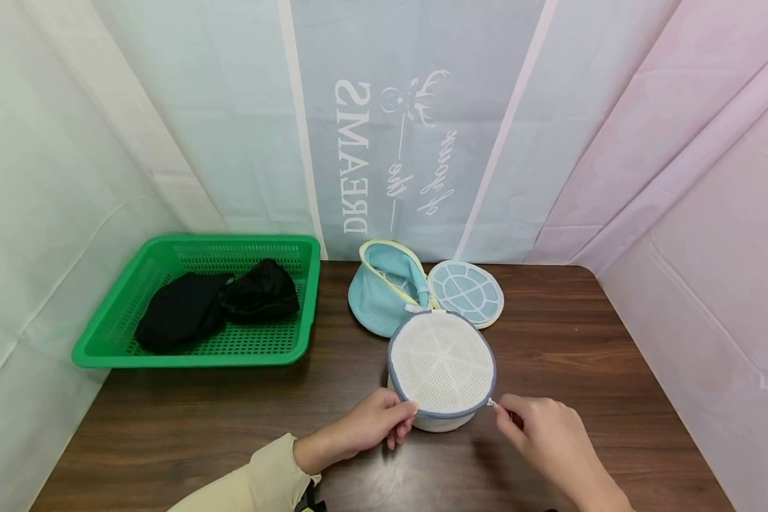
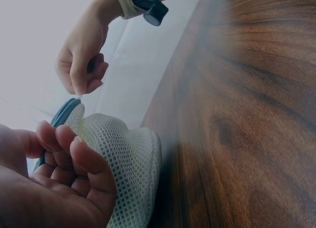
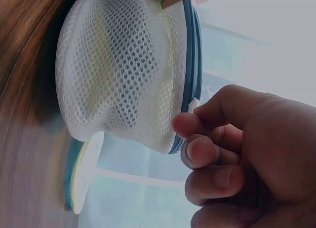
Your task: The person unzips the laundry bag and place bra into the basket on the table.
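A round white mesh laundry bag (image 1: 441, 364) with a dark blue-grey zipped rim stands upright on the table. My left hand (image 1: 376, 421) pinches the near left part of its rim between thumb and fingers. At the near right of the rim, my right hand (image 1: 550, 435) pinches the small white zipper pull (image 1: 490, 402). The right wrist view shows the zip (image 3: 190, 55) running along the bag's edge beside the right fingertips. Thin mesh walls (image 2: 128, 159) sag inward a little in the left wrist view.
Behind the bag lie a light blue mesh bag (image 1: 379, 302) with yellow trim, its top open, and a flat blue-and-white mesh disc (image 1: 467, 293). On the left, a green plastic basket (image 1: 310, 313) holds black cloth items (image 1: 185, 309). Curtains (image 1: 409, 142) enclose the wooden table (image 1: 589, 355).
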The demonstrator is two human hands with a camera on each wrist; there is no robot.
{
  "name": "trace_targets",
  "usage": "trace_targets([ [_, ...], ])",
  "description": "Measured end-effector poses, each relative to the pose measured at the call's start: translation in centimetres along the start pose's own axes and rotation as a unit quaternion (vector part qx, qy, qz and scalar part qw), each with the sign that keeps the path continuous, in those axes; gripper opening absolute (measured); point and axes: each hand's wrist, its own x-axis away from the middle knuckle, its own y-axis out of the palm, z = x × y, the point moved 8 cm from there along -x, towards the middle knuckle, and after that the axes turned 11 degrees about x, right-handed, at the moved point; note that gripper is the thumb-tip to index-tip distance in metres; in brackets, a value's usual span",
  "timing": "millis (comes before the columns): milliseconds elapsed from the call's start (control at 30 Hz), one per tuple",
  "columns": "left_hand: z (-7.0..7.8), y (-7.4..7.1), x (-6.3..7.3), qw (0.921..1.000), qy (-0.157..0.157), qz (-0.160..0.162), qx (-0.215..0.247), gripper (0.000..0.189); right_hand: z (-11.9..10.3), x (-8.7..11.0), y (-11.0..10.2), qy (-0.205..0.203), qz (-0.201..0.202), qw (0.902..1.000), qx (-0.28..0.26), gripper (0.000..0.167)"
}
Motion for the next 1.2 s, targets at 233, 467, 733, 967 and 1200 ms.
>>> trace_targets([
  [233, 0.1, 0.0, 0.0, 1.0000, -0.001, -0.004, 0.000, 0.039, 0.6, -0.2, 0.1, 0.021, -0.009, 0.9997, 0.009, 0.050],
  [467, 0.0, -0.1, 0.0, 1.0000, -0.004, -0.001, 0.008, 0.038, 0.7, -0.2, 0.3, 0.030, -0.018, 0.9993, 0.012, 0.049],
  [733, -0.3, -0.1, -0.1, 0.9995, -0.013, 0.005, 0.027, 0.037, 0.3, 0.1, 0.4, 0.010, -0.009, 0.9999, -0.007, 0.051],
  [967, -0.7, 0.0, -0.3, 0.9983, -0.026, -0.004, 0.052, 0.039, -0.4, 0.2, 0.5, -0.016, -0.009, 0.9992, -0.034, 0.051],
  [1200, -0.7, 0.2, -0.5, 0.9973, -0.026, -0.018, 0.066, 0.039, -1.6, 0.2, 0.8, -0.054, -0.029, 0.9953, -0.076, 0.051],
])
